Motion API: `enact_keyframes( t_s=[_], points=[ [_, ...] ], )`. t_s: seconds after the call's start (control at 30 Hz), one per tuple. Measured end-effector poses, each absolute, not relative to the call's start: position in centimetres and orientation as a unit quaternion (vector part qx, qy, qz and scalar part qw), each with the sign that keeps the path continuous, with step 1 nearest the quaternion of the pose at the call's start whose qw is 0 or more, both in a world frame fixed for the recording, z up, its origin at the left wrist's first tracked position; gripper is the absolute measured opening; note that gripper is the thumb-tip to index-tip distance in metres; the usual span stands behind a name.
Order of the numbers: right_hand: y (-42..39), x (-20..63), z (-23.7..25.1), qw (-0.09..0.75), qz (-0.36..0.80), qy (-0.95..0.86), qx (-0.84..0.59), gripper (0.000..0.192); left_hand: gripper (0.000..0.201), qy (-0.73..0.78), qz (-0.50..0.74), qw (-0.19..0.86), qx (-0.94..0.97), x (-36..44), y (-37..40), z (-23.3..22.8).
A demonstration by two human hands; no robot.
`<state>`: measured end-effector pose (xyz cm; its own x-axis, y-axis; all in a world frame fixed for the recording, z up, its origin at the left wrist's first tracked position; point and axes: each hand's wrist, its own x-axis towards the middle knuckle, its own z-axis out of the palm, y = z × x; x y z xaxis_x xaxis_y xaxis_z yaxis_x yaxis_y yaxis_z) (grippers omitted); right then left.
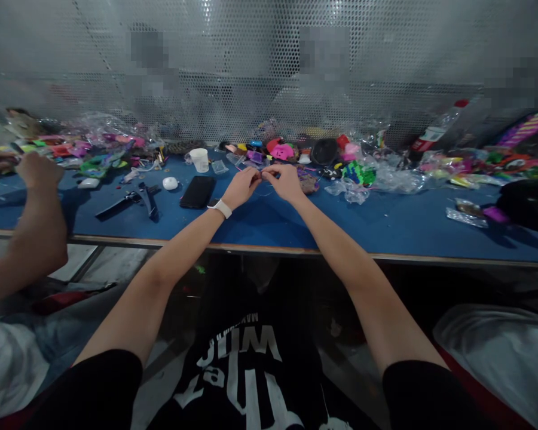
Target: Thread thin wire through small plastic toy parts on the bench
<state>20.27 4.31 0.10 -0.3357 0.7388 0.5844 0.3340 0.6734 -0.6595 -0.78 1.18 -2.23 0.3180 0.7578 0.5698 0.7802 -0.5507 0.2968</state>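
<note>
Over the blue table, my left hand (244,186) and my right hand (286,181) meet fingertip to fingertip. Both are closed in a pinch. A thin, pale thread (265,194) curves faintly just below them; whatever else lies between the fingertips is too small to make out. A white band circles my left wrist. Just beyond the hands sit a bright pink figure with a face (282,151) and a small purple piece (255,156). A brownish lump (308,183) rests right beside my right hand, partly covered by it.
A black phone (198,192), white cup (199,160), white earbud case (170,183) and black strap (130,202) lie to the left. Plastic bags (397,173) and a red-capped bottle (437,132) stand right. Another person's arm (40,209) rests at far left. Perforated metal (251,60) rises behind.
</note>
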Motion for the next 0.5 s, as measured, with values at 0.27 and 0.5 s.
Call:
enact_keyframes(
  t_s=[0.27,0.5],
  points=[
    [4.7,19.7,-0.4,0.472,0.250,-0.766,-0.358,0.021,0.026,-0.499,-0.255,0.105,-0.822,-0.2,0.2,-1.4],
    [5.3,19.2,-0.9,0.472,0.443,-0.651,-0.396,0.042,0.039,-0.492,-0.198,0.162,-0.832,0.6,-0.5,-1.0]
  ],
)
